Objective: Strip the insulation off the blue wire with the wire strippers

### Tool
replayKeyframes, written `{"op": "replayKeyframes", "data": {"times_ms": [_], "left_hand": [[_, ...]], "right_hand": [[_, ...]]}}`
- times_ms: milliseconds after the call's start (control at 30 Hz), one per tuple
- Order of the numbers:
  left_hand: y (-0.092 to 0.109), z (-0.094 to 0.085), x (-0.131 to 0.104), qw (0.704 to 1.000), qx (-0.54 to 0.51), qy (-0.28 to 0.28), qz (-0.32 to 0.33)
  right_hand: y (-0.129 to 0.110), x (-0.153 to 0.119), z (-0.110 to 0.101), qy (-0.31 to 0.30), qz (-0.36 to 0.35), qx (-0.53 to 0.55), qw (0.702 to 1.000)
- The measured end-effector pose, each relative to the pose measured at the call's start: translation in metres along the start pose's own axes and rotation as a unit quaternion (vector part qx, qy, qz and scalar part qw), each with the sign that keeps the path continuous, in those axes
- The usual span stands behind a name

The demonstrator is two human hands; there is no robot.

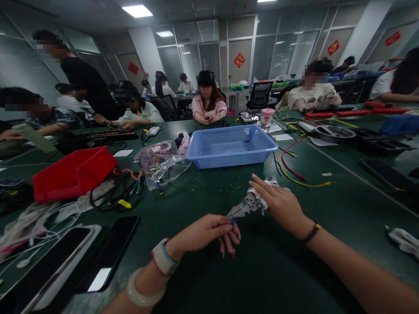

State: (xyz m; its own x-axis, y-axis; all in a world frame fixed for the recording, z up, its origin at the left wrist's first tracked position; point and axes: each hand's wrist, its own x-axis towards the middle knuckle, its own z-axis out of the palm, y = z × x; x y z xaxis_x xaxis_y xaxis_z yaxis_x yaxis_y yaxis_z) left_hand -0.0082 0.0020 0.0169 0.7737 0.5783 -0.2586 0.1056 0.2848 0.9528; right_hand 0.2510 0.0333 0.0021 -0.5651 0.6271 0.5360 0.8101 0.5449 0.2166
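Observation:
My right hand (282, 204) is closed round the handles of a pair of metal wire strippers (245, 206). White wrapping partly covers the handles, and the toothed jaws point left and down. My left hand (211, 233) pinches a short blue wire (233, 222) between thumb and forefinger, right at the tip of the jaws. Its other fingers hang loose below. Whether the jaws bite on the wire cannot be made out. Small scraps (237, 189) lie on the green table (209, 198) beyond the tool.
A blue mesh basket (229, 162) stands ahead. To its left are a plastic bag of wires (160, 163) and a red bin (73, 174). Phones (111, 248) lie at near left. Colored cables (291, 168) spread at right. Co-workers (209, 102) sit across the table.

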Motion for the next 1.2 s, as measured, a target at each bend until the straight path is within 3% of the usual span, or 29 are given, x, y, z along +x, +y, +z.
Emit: {"op": "replayKeyframes", "data": {"times_ms": [233,467,733,1200], "left_hand": [[-0.007,0.003,0.005,0.999,0.021,0.033,-0.01],[-0.015,0.008,0.012,0.998,-0.027,0.061,0.003],[-0.017,0.014,0.015,0.992,-0.067,0.106,-0.001],[-0.013,0.009,0.01,0.994,-0.075,0.074,-0.016]], "right_hand": [[-0.006,0.003,0.0,-0.015,0.019,0.005,1.0],[-0.01,0.0,0.003,-0.051,0.053,0.025,0.997],[-0.018,0.0,0.009,-0.02,0.042,0.09,0.995],[-0.011,0.001,0.015,-0.028,0.036,0.104,0.994]]}}
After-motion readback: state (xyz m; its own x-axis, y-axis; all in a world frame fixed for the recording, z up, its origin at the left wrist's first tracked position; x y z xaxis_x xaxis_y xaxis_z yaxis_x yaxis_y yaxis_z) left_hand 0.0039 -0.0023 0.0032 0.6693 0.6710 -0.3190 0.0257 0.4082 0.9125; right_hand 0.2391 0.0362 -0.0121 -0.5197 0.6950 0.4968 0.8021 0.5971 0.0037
